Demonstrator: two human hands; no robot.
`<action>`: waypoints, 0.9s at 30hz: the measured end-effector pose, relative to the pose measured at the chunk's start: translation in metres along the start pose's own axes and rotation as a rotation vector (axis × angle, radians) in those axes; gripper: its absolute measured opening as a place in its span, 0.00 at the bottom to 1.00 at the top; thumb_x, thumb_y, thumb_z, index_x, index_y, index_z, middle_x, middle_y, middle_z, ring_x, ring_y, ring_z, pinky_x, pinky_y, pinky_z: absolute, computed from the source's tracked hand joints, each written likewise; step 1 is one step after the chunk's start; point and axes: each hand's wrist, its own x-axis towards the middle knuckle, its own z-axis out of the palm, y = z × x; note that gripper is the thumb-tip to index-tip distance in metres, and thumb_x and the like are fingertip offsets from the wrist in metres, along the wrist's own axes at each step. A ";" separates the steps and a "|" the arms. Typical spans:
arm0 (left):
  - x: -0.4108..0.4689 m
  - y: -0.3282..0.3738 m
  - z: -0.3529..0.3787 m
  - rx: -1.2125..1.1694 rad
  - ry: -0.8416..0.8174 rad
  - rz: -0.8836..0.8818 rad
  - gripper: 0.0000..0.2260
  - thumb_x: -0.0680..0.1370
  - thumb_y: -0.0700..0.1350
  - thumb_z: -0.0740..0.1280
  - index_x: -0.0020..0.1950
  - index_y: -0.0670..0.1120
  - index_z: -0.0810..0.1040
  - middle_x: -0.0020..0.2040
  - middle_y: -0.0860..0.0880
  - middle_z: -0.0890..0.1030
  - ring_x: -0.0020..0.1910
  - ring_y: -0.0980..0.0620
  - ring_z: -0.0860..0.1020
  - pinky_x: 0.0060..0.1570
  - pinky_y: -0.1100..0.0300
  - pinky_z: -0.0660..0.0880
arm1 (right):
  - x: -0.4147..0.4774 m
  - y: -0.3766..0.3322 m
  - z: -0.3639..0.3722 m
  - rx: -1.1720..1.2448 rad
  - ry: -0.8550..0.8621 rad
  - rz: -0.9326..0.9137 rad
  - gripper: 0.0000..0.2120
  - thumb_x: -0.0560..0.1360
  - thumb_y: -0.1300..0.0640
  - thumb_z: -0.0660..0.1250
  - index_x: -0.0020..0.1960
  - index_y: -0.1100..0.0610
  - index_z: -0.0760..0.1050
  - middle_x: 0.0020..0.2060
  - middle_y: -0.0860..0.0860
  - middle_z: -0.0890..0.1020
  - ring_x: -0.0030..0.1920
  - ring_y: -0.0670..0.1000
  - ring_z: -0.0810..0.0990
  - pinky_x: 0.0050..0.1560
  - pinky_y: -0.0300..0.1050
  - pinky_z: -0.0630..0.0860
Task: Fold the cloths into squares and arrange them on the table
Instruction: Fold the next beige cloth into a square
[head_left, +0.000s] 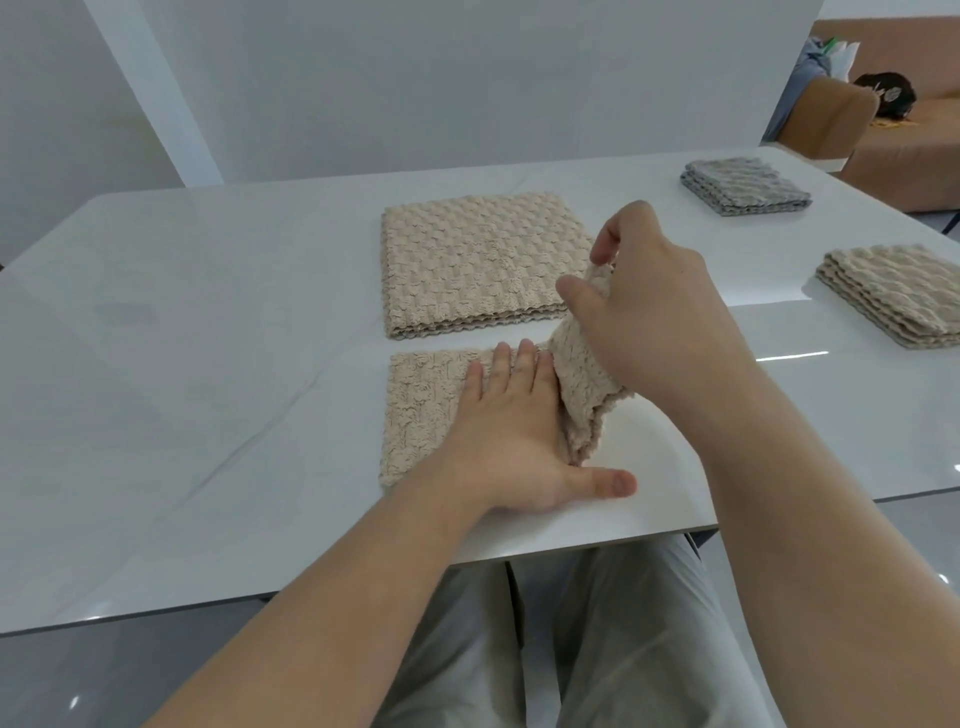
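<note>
A beige textured cloth lies near the front edge of the white table. My left hand presses flat on its left half, fingers spread. My right hand pinches the cloth's right half and holds it lifted upright above the fold line. Behind it lies a larger beige cloth, folded flat into a thick rectangle.
A grey folded cloth square sits at the far right of the table. A beige folded square lies at the right edge. A tan chair and a sofa stand beyond the table. My legs are under the front edge.
</note>
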 end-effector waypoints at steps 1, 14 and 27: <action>-0.004 -0.003 -0.010 -0.089 -0.025 0.024 0.64 0.63 0.79 0.65 0.81 0.48 0.33 0.82 0.47 0.34 0.79 0.47 0.30 0.78 0.44 0.35 | -0.001 0.000 0.000 0.005 -0.001 0.005 0.12 0.79 0.50 0.66 0.55 0.53 0.66 0.39 0.42 0.72 0.36 0.49 0.76 0.34 0.47 0.71; -0.042 -0.109 -0.053 -0.707 0.563 -0.432 0.08 0.76 0.41 0.71 0.51 0.54 0.84 0.44 0.55 0.85 0.44 0.52 0.84 0.55 0.47 0.81 | -0.027 -0.041 0.050 0.134 -0.216 -0.120 0.18 0.75 0.62 0.62 0.63 0.49 0.67 0.53 0.49 0.79 0.51 0.50 0.77 0.49 0.53 0.79; -0.045 -0.117 -0.039 -0.866 0.544 -0.377 0.08 0.74 0.37 0.73 0.50 0.47 0.82 0.39 0.48 0.87 0.36 0.48 0.86 0.49 0.47 0.83 | -0.051 -0.057 0.100 0.108 -0.334 -0.170 0.23 0.77 0.58 0.62 0.70 0.50 0.62 0.48 0.52 0.80 0.49 0.56 0.79 0.44 0.53 0.77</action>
